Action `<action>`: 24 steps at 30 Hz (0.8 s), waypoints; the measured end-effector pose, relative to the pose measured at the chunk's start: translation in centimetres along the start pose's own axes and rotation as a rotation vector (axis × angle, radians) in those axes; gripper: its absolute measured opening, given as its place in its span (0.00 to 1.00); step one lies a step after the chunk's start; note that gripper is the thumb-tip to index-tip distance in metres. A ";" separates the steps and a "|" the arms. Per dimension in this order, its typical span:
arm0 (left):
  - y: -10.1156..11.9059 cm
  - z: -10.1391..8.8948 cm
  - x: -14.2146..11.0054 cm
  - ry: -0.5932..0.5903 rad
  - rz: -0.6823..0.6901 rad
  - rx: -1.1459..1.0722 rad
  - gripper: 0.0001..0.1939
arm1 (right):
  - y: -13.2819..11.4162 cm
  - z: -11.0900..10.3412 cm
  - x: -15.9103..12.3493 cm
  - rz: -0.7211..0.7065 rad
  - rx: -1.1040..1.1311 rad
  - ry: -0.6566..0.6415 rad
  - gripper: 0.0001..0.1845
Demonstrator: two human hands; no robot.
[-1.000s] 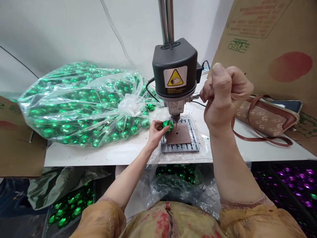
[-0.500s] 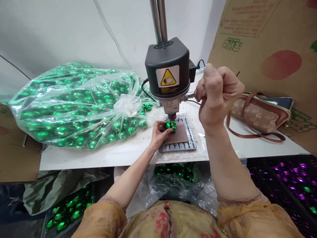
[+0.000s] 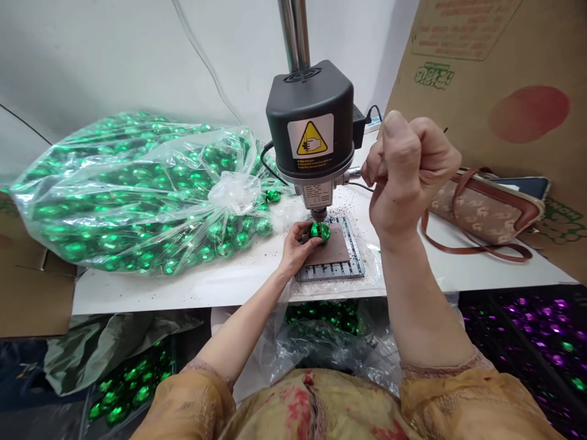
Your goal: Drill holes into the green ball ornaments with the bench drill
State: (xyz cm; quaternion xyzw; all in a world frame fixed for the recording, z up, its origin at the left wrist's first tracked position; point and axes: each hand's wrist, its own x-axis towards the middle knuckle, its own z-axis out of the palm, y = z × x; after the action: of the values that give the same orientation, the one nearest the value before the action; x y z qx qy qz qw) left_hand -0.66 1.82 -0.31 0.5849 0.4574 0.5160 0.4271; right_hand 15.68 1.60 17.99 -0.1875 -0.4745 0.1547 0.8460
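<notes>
My left hand (image 3: 297, 245) pinches a shiny green faceted ball (image 3: 320, 232) between thumb and fingers. The ball is right below the chuck of a black-headed drill press (image 3: 309, 122), and the drill bit itself is hidden from view. Under it lies a brown board (image 3: 337, 244) on the slotted metal base plate (image 3: 355, 267). Raised at the right of the drill head, my right hand (image 3: 408, 171) is closed around the press's feed lever (image 3: 353, 175); only the lever's metal root shows.
A clear plastic bag (image 3: 137, 195) full of green balls lies on the white table (image 3: 183, 292) at left. A handbag (image 3: 490, 208) sits at right before a cardboard box (image 3: 458, 122). Below the table edge are green balls (image 3: 131, 391) and purple balls (image 3: 541, 324). Dark shavings dot the tabletop.
My left hand has brought the green ball rightward under the chuck, from the left side of the board. My right hand stays on the lever. The camera view has shifted slightly.
</notes>
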 end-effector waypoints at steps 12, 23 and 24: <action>-0.3 -0.8 -1.2 -0.148 0.101 0.035 0.29 | -0.3 0.0 0.0 0.008 -0.082 -0.013 0.30; 0.1 0.0 -1.2 -0.150 0.054 0.002 0.28 | -0.2 -0.1 -0.4 -0.023 0.050 -0.010 0.25; 0.2 0.0 -1.2 -0.153 0.052 0.002 0.28 | -0.2 -0.1 -0.6 -0.022 0.032 -0.007 0.26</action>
State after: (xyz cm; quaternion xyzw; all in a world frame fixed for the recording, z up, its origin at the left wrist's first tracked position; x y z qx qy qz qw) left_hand -0.72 0.59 -0.40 0.6347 0.4086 0.4804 0.4466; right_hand 15.48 1.12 17.62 -0.1683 -0.4769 0.1535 0.8490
